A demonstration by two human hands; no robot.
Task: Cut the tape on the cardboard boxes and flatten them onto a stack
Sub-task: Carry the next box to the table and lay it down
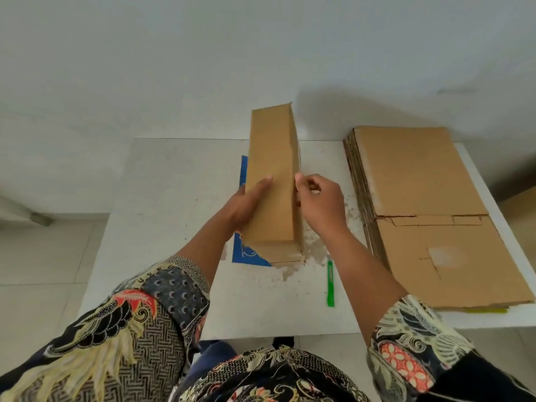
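Observation:
A long, narrow brown cardboard box [272,158] stands on the white table [162,198], lifted a little at its near end. My left hand [246,204] holds its left side, thumb on the top face and fingers underneath out of sight. My right hand [319,201] is at the box's right edge, its fingers curled and pinching there. On the right of the table lies a stack of flattened boxes [420,198]. A green cutter [330,282] lies on the table between the box and the stack.
Under the box lies a blue mat [246,253]. Brown paper scraps [313,250] stick to the tabletop near it. A wall stands close behind the table. Tiled floor shows to the left and right. Something yellow peeks out under the stack's near edge.

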